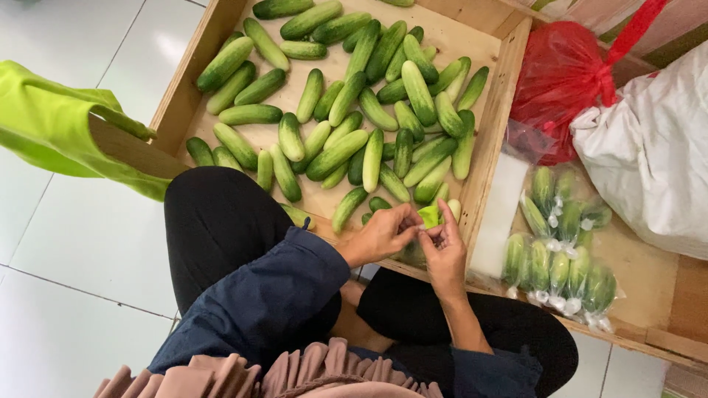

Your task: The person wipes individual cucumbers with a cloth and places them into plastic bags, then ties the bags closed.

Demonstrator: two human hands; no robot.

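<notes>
Cucumbers in a small clear bag (422, 234) sit between both hands at the near rim of the wooden crate (493, 125), and the bag's mouth seems to be pinched shut there, though the fingers hide most of it. Left hand (382, 234) and right hand (445, 247) are drawn together, fingertips clamped on the plastic at a bit of light green. If the pinch slackens, the bag could slide off the crate edge onto the lap below, and thin plastic pulled hard may tear. Loose cucumbers (346, 96) lie heaped across the crate floor beyond the hands. To the right, finished bags of cucumbers (560, 254) rest on a wooden surface (649, 276), near a red plastic bag (560, 81) and a white sack (653, 147). White floor tiles (81, 250) spread to the left, where a lime-green cloth (51, 125) hangs.
</notes>
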